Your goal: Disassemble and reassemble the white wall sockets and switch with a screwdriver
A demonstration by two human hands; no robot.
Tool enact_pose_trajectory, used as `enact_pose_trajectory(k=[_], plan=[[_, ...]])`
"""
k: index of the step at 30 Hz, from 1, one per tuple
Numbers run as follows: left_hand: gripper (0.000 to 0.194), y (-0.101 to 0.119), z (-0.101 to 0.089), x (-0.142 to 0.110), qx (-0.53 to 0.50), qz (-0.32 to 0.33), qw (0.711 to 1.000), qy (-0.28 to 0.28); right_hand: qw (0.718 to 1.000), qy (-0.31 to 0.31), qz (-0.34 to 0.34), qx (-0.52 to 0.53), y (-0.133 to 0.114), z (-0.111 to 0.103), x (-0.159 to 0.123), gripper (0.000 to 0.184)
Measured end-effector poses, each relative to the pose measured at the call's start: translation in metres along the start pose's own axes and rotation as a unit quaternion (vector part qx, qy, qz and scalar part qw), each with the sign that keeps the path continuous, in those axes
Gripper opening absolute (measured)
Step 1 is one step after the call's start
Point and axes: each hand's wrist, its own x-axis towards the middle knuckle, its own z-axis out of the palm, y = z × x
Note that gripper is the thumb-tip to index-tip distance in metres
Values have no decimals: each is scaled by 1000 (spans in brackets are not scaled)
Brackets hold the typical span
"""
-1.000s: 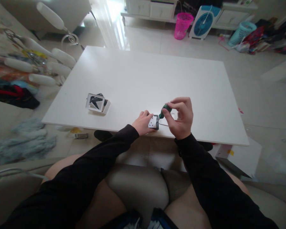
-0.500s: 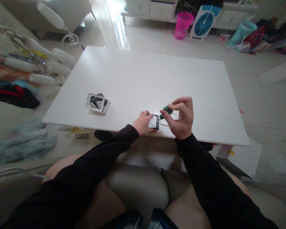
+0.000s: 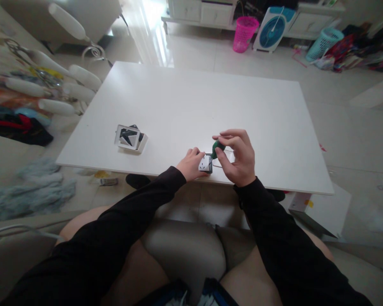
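Observation:
Near the front edge of the white table (image 3: 185, 102), my left hand (image 3: 191, 165) grips a wall socket (image 3: 205, 163) with a white slotted face and a dark edge. My right hand (image 3: 238, 158) is closed around the green handle of a screwdriver (image 3: 217, 149). The screwdriver slants down, its tip at the right part of the socket's face; whether it sits in a screw is too small to tell. A white frame (image 3: 227, 159) lies beside the socket, partly hidden under my right hand.
To the left on the table, another white frame (image 3: 127, 137) leans over a small stack of white and dark parts. Lamp arms (image 3: 84, 76) stand by the table's left edge. A pink basket (image 3: 245, 35) and a blue fan (image 3: 272, 32) are on the floor beyond.
My right hand and the screwdriver handle have shifted slightly left, and the handle stands more upright. More of the white frame beside the socket shows. My left hand and the socket stay put.

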Motion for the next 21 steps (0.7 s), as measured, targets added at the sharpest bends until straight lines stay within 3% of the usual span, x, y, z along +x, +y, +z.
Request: enact_pose_trajectory(k=[5, 10, 16, 21], plan=[[71, 0, 0, 0, -3, -1, 1000, 0, 999, 40, -4, -28, 2, 1, 0, 14], [70, 0, 0, 0, -18, -4, 1000, 3, 1000, 11, 6, -2, 2, 1, -2, 11], [70, 0, 1, 0, -12, -6, 1000, 0, 998, 46, 12, -46, 5, 1, -3, 17], [72, 1, 0, 0, -11, -6, 1000, -1, 1000, 19, 2, 0, 5, 1, -3, 11]])
